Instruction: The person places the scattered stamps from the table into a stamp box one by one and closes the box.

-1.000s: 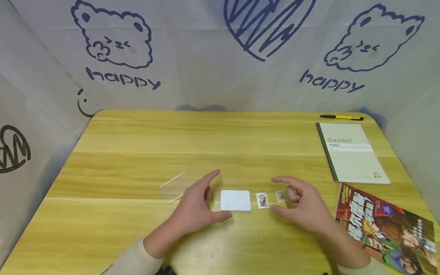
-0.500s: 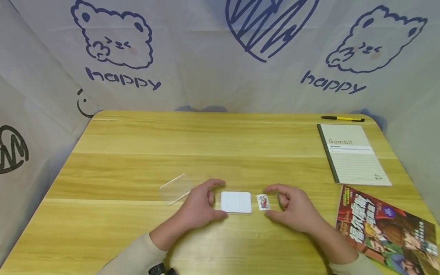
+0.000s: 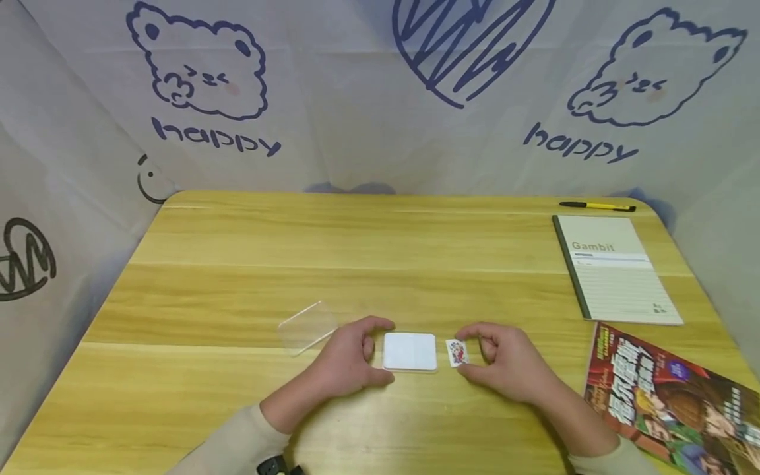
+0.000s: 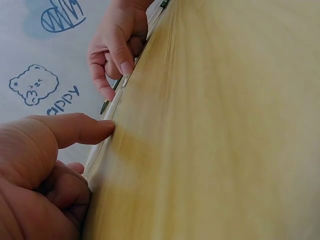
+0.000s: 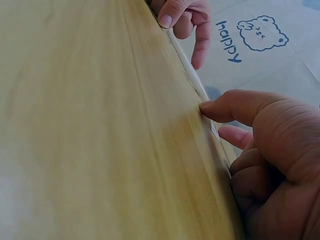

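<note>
A flat white rectangular case with rounded corners and a clear rim lies on the table. My left hand holds its left end, thumb at the near edge and index finger at the far edge. Just right of the case is a small picture card, white with a red and blue figure. My right hand pinches this card between thumb and index finger, its other fingers curled under. Both wrist views show the fingertips low at the tabletop; there the right thumb partly covers the card.
Left of the left hand lies a clear plastic cover, partly behind that hand. A notebook, a comic magazine and a yellow-black pen lie along the right side of the wooden table. A white cloth with drawings hangs behind.
Both hands have come closer to the case and the picture card, fingers narrowing onto their edges. A second small card, seen a second ago at the right fingers, is now hidden behind the right hand.
</note>
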Available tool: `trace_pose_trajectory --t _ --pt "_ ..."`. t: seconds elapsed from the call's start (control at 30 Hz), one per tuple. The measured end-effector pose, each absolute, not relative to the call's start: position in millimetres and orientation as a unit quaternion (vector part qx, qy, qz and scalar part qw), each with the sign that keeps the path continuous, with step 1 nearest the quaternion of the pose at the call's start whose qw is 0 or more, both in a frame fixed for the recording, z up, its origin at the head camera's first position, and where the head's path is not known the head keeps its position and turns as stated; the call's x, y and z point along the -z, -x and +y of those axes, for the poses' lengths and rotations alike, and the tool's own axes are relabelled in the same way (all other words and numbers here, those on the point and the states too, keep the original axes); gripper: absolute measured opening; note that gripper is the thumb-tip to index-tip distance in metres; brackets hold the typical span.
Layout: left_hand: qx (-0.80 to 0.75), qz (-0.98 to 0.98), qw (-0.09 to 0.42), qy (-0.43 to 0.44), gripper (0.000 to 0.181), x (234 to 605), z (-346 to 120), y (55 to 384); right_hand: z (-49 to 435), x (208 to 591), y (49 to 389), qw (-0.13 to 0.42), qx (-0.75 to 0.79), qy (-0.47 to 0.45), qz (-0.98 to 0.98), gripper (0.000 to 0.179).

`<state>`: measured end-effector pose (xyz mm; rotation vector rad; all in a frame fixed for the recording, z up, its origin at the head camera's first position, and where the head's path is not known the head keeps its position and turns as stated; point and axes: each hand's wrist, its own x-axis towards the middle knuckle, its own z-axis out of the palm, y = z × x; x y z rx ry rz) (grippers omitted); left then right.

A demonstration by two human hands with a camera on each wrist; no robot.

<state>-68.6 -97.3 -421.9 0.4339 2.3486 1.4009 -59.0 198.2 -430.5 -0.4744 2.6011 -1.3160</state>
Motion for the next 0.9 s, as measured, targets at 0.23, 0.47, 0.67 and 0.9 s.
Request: trace_pose_trajectory --t 0.23,0.47,0.67,0.9 --pt "-0.499 0.834 0.184 -0.149 0.071 424 -95 67 198 430 59 0.107 0.447 0.156 0.875 0.04" --pt "-0.5 0.834 0.182 -0.147 0.068 423 -94 69 197 428 60 0.116 0.462 0.15 0.867 0.042" --pt "-0.499 0.835 0.178 -0.15 0.066 426 -94 70 196 427 60 0.106 0.496 0.139 0.851 0.043" --pt "-0.502 0.834 0.177 -0.146 0.07 425 -93 69 181 419 61 0.089 0.529 0.138 0.832 0.039"
